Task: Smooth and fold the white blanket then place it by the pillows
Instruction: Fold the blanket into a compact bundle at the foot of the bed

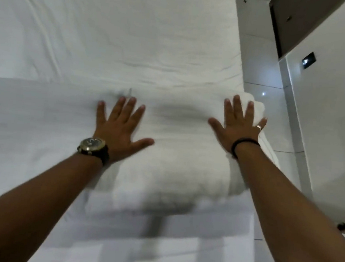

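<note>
The white blanket (175, 168) lies folded into a thick, textured bundle on the bed, near its right edge. My left hand (120, 126), with a watch on the wrist, presses flat on the bundle's left part, fingers spread. My right hand (238, 127), with a ring and a dark wrist band, presses flat on its right end, fingers spread and straight. No pillows show in this view.
The white bed sheet (92, 31) stretches away ahead and to the left, lightly creased. Shiny white floor tiles (260, 80) run along the bed's right side. A white wall (335, 102) with a small dark switch plate (308, 60) stands at the right.
</note>
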